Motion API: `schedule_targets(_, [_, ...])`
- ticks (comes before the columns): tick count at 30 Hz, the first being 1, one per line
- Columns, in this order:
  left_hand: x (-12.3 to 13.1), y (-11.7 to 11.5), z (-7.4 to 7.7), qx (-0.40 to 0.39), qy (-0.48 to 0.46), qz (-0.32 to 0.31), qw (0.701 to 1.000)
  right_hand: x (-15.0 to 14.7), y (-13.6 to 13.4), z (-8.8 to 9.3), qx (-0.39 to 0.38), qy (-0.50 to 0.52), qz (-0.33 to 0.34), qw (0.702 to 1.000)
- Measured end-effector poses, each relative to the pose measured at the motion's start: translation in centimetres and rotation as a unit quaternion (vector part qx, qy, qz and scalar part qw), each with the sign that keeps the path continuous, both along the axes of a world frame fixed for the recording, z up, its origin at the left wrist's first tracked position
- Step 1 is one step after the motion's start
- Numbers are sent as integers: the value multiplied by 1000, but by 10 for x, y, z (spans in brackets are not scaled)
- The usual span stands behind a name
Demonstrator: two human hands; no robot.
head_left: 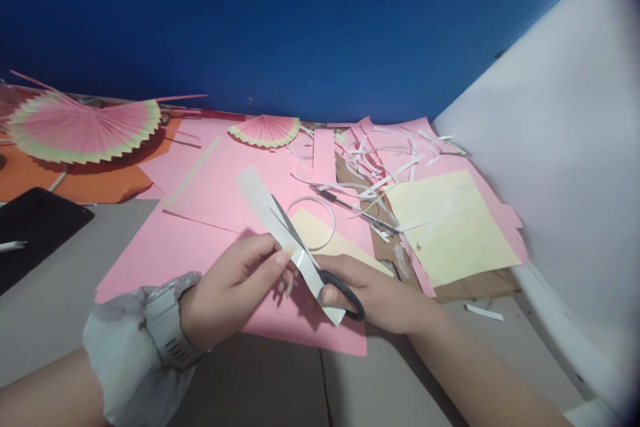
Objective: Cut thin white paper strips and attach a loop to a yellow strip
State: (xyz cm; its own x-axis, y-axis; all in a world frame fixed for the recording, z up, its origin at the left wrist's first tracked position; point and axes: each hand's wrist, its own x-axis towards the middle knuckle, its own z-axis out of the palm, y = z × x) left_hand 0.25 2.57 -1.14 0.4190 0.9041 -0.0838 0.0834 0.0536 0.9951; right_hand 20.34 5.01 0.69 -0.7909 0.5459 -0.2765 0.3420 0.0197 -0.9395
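Note:
My left hand (250, 283) pinches a white paper strip (260, 203) between thumb and fingers, about midway along it. The strip slants from upper left to lower right, above pink sheets. In my right hand (360, 287) is a pair of scissors (356, 303) with black handles, the thumb and fingers at the loops. Its blades point up and left along the strip's right edge. A thin curled offcut (334, 217) loops up beside the blades. My right fingers are partly hidden behind the strip.
Pink sheets (145, 253) and a pale yellow sheet (453, 227) cover much of the surface. Two pleated pink paper fans (95, 130) lie at the back left. A pen (350, 205) rests among white offcuts. A black phone-like slab (35, 233) lies left. A blue wall (300, 27) rises behind.

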Motion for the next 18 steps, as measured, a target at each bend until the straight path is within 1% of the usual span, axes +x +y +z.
schedule_targets(5, [0,-2,0,0,3,2,1000,1,1,0,3,-16,-6,1000])
schedule_targets(11, [0,-1,0,10,13,8,1000,1,2,0,-11,-6,0,1000])
schedule_targets(18, [0,-1,-1,-1,-4,10,1000,1,1,0,-7,-18,-9,1000])
